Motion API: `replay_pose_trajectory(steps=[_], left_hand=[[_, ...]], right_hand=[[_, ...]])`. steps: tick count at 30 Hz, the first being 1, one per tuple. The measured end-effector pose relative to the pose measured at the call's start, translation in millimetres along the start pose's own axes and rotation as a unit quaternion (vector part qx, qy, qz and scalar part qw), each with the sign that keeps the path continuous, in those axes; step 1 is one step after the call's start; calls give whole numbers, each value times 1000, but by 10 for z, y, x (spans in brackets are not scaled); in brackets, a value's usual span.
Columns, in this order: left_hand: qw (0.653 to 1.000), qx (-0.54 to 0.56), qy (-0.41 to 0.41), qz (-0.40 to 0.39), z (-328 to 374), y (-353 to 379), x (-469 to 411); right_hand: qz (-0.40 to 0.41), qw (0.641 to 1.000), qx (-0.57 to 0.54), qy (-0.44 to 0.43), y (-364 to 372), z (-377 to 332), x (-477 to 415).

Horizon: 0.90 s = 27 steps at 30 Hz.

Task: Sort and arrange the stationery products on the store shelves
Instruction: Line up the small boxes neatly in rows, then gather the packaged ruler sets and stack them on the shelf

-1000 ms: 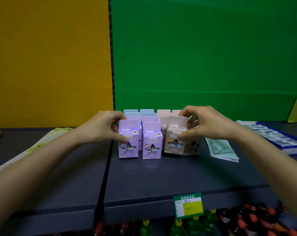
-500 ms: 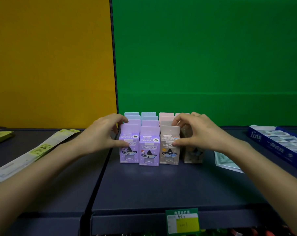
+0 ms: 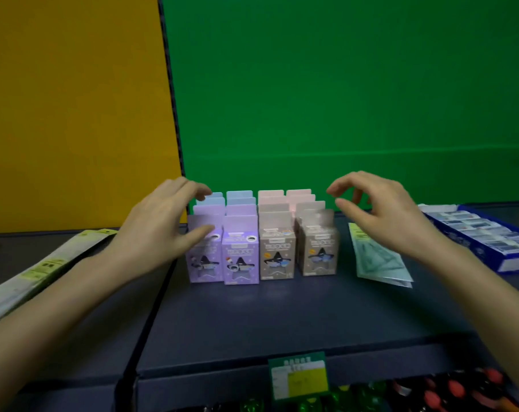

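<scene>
Small stationery boxes stand in four rows on the dark shelf [image 3: 282, 316]. Two purple boxes [image 3: 239, 254] front the left rows and two brown boxes [image 3: 277, 253] front the right rows, with blue and pink ones behind. My left hand [image 3: 160, 230] hovers open at the left side of the block, its thumb in front of the leftmost purple box. My right hand [image 3: 380, 209] hangs open to the right of the brown boxes, apart from them, holding nothing.
A flat green packet [image 3: 377, 260] lies right of the boxes, under my right hand. A blue tray of small items [image 3: 487, 236] sits at far right. Long yellow-labelled packs [image 3: 41, 269] lie at left. A price tag [image 3: 298, 374] hangs on the shelf front above bottles below.
Both hands have let go of the front boxes and spread outward with fingers apart. The brown boxes now stand lined up with the purple ones.
</scene>
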<state>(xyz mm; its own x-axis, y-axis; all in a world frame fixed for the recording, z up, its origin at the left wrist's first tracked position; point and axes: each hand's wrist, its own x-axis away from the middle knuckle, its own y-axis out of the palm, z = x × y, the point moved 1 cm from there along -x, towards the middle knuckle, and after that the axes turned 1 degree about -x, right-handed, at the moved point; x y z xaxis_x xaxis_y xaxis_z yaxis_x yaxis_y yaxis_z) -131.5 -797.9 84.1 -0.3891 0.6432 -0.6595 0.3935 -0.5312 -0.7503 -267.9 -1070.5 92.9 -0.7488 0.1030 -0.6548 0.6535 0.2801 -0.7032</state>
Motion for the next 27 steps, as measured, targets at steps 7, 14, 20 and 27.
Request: replay_pose_trajectory(steps=[7, 14, 20, 27], left_hand=[[991, 111, 42, 64, 926, 102, -187], [985, 159, 56, -37, 1907, 649, -419], [976, 146, -73, -145, 2172, 1174, -638], [963, 77, -155, -209, 2246, 1431, -695]], right_hand=[[-137, 954, 139, 228, -131, 803, 313], [-184, 925, 174, 282, 80, 1026, 504], [-230, 915, 134, 302, 270, 1063, 313], [-234, 908, -37, 346, 198, 1359, 269]])
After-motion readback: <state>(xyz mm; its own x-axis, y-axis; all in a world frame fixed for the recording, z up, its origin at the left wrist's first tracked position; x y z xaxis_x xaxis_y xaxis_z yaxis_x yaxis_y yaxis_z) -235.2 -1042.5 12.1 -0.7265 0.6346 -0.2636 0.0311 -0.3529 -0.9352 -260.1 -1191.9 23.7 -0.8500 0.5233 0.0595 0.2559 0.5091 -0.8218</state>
